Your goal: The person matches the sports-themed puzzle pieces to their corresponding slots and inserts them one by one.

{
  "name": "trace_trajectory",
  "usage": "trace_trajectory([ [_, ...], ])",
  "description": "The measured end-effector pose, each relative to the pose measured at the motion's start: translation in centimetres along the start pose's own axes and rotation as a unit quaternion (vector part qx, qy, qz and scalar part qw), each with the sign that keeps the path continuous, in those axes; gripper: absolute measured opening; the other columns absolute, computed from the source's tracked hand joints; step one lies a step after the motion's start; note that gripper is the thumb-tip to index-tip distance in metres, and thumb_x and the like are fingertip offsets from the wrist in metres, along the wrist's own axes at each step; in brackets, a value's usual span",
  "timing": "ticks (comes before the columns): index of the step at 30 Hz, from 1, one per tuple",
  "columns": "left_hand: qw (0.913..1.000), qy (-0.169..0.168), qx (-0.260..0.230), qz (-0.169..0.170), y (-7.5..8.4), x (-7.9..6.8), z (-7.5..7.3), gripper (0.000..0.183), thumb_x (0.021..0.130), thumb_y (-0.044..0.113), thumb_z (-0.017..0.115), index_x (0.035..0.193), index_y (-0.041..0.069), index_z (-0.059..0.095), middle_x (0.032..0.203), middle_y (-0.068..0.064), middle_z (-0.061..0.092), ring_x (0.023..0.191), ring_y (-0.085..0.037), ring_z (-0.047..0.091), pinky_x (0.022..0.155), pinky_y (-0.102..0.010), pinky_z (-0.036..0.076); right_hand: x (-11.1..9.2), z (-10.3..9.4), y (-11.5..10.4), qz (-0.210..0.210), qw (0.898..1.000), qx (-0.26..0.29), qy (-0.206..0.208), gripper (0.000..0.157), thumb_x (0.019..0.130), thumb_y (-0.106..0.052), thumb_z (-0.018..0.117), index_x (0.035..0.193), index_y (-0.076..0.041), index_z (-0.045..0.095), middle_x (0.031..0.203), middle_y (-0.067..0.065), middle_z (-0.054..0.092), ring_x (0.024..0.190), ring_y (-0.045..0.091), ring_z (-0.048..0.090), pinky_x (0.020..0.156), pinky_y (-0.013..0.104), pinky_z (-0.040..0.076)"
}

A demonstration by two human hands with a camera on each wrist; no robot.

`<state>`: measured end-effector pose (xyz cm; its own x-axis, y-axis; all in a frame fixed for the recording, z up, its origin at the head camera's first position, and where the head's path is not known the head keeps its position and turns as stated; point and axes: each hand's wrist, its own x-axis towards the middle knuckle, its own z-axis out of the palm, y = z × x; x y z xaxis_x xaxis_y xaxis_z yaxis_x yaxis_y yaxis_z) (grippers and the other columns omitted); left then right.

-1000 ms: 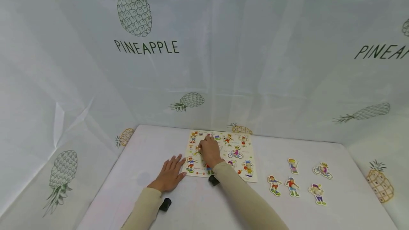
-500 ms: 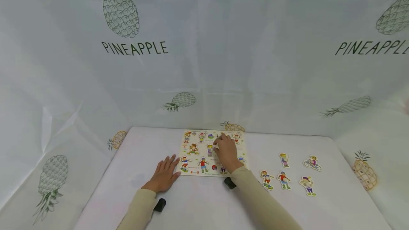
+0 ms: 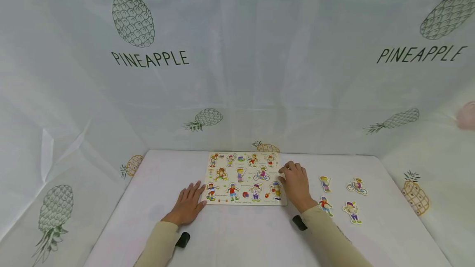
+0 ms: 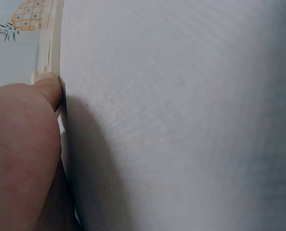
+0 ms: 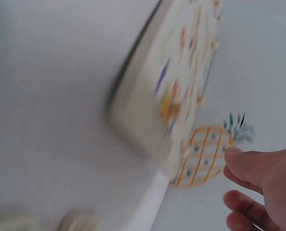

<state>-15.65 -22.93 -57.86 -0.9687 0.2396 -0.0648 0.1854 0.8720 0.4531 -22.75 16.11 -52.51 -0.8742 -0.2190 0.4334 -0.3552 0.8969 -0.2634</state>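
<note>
In the head view a puzzle board (image 3: 246, 186) printed with several sporty figures lies on the table. My left hand (image 3: 186, 205) rests flat with spread fingers, fingertips at the board's left edge; the left wrist view shows the thumb (image 4: 49, 89) against that edge. Beyond the board's right edge hovers my right hand (image 3: 297, 184), fingers loosely bent. Its thumb and fingers stand apart with nothing between them in the right wrist view. Near it lie loose puzzle pieces: a purple-clad figure (image 3: 325, 184), a cyclist (image 3: 357, 186), a red-shirted figure (image 3: 325, 206) partly behind the sleeve, and a baseball figure (image 3: 352, 212).
A white cloth with pineapple prints (image 3: 208, 117) hangs behind and beside the table (image 3: 237, 238). Part of the tabletop to the right is covered by my right forearm (image 3: 334, 234).
My right hand has left the running figure at the board's left middle and moved right, past the board's right edge. My left hand stays at the left edge. The head view has turned rightward.
</note>
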Motion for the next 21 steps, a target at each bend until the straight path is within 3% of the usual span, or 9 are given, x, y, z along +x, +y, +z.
trace_trajectory([
  [11, 0.9998, 0.015, 0.012, 0.010, -0.8, 0.4, 0.6, 0.062, 0.109, 0.030, 0.057, 0.161, 0.000, 0.038, 0.171, -0.024, 0.026, 0.158, -0.052, 0.019, 0.125, -0.070, 0.015, -3.3, -2.3, 6.7, 0.025, 0.999, -0.018, 0.026, 0.021, 0.081, 0.001, 0.089, 0.098, 0.001, 0.077, 0.105, 0.019, 0.065, 0.099, 0.043, 0.060, 0.087, 0.060, 0.049],
  [21, 0.9998, 0.012, 0.013, 0.011, -0.7, 0.3, 0.5, 0.063, 0.110, 0.031, 0.056, 0.161, 0.000, 0.037, 0.171, -0.025, 0.026, 0.158, -0.052, 0.019, 0.125, -0.071, 0.013, -5.3, -3.9, 11.3, 0.114, 0.992, -0.025, -0.041, 0.022, 0.086, 0.002, 0.081, 0.107, 0.008, 0.076, 0.111, 0.030, 0.065, 0.106, 0.053, 0.057, 0.088, 0.065, 0.045],
])
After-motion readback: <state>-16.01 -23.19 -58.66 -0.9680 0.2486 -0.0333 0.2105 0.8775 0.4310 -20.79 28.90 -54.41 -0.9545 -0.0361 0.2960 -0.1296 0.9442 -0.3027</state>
